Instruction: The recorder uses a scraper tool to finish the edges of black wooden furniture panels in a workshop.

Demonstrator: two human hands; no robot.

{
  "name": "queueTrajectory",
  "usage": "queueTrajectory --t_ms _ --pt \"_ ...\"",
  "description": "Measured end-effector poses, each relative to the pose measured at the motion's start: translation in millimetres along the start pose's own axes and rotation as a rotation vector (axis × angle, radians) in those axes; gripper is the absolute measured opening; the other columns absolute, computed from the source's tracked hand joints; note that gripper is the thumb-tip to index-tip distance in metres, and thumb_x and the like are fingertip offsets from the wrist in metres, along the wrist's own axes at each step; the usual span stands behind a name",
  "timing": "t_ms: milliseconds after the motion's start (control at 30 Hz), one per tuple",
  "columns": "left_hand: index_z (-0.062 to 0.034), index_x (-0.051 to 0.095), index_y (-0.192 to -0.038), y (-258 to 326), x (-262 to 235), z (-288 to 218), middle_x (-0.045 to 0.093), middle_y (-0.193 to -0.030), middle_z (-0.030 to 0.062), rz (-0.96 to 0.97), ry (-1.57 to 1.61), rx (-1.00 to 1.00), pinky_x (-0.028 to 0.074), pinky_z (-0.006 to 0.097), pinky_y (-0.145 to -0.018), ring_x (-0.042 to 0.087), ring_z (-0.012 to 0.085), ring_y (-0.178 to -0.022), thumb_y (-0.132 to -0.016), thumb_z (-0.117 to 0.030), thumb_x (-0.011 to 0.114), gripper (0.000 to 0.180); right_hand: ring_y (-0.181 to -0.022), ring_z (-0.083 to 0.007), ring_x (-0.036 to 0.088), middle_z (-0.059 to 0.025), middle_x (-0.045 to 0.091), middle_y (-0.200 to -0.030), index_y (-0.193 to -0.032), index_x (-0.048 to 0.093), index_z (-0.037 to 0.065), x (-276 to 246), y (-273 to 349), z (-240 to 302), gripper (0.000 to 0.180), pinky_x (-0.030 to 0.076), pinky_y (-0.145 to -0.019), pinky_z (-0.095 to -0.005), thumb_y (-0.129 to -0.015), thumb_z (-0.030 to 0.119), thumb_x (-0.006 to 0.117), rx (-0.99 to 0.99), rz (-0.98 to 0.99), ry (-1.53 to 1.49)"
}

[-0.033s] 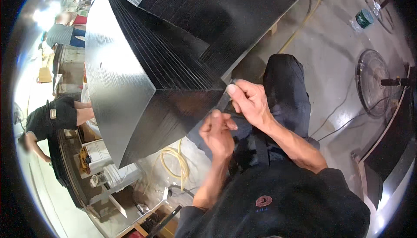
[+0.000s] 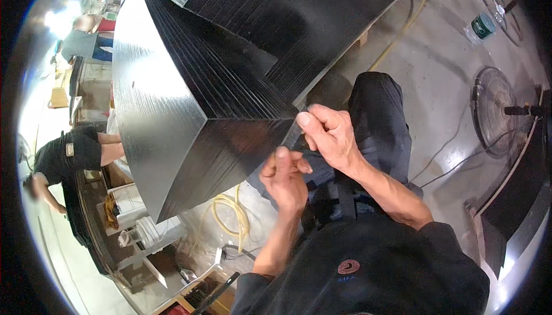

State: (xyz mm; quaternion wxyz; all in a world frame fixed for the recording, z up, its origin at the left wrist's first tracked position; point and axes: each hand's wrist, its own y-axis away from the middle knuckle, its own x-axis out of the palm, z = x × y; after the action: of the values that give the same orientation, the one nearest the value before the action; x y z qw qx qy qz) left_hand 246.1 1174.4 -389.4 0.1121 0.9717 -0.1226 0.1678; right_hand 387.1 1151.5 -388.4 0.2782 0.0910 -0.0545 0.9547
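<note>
A large angular piece with a black wood-grain surface fills the upper middle, its pale, shiny side facing left. At its near right corner, my right hand pinches a thin dark grey strip, thumb on top and fingers curled. Whether this strip is sandpaper or something else, I cannot make out. My left hand is at the strip's lower end, just below the piece's edge. Its thumb and fingers are bent together, and the contact is partly hidden.
A yellow hose lies coiled on the floor below the piece. To the right are a round metal base, a bottle with a green label and cables. Another person bends over a bench at left; a second person is farther off.
Both hands have shifted very slightly left along the corner, with the strip between them. The large black piece stays in place.
</note>
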Motion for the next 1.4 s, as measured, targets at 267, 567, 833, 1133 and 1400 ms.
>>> queueTrajectory --t_ms 267,567,833,1133,1400 --pt "0.0047 0.065 -0.084 -17.1 -7.1 41.7 0.062 -0.065 0.0103 -0.08 -0.116 -0.201 0.048 0.029 -0.054 0.058 0.0176 -0.055 -0.097 -0.021 0.061 0.029 -0.048 -0.0087 0.044 -0.0029 0.048 -0.051 -0.067 0.057 -0.001 -1.8 -2.2 -62.6 0.035 0.036 -0.045 -0.0321 -0.095 0.021 0.06 0.071 -0.165 0.032" --pt "0.0028 0.065 -0.076 0.7 -11.9 7.6 0.062 -0.063 0.0093 -0.031 -0.054 -0.182 0.046 0.03 -0.05 0.057 0.0179 -0.053 -0.097 -0.019 0.062 0.03 -0.048 -0.0057 0.048 0.0 0.054 -0.053 -0.065 0.058 0.003 1.5 12.8 -22.8 0.039 0.036 -0.044 -0.0255 -0.097 0.026 0.06 0.17 -0.043 -0.042" --pt "0.0054 0.063 -0.079 21.5 39.9 -82.7 0.064 -0.068 0.0139 0.139 0.146 0.135 0.051 0.032 -0.051 0.058 0.0183 -0.054 -0.1 -0.013 0.054 0.029 -0.044 -0.0038 0.045 0.0014 0.053 -0.05 -0.064 0.058 0.003 11.9 -7.7 89.4 0.036 0.033 -0.042 -0.0234 -0.095 0.02 0.063 -0.088 0.058 -0.155" --pt "0.0057 0.061 -0.077 14.4 62.5 -126.5 0.062 -0.064 0.0171 0.156 0.183 0.28 0.051 0.032 -0.048 0.057 0.02 -0.049 -0.1 -0.012 0.05 0.031 -0.042 -0.0022 0.042 0.0022 0.052 -0.053 -0.061 0.056 0.002 32.5 -27.8 147.9 0.034 0.029 -0.04 -0.0214 -0.093 0.012 0.063 -0.189 0.077 -0.165" --pt "0.0054 0.061 -0.076 15.0 69.6 -134.8 0.062 -0.063 0.0146 0.032 0.18 0.149 0.053 0.033 -0.048 0.058 0.0201 -0.047 -0.1 -0.014 0.052 0.032 -0.044 -0.0002 0.042 0.0065 0.05 -0.051 -0.065 0.058 0.005 35.1 -29.3 136.1 0.035 0.03 -0.041 -0.021 -0.097 0.019 0.063 -0.148 0.063 -0.199"
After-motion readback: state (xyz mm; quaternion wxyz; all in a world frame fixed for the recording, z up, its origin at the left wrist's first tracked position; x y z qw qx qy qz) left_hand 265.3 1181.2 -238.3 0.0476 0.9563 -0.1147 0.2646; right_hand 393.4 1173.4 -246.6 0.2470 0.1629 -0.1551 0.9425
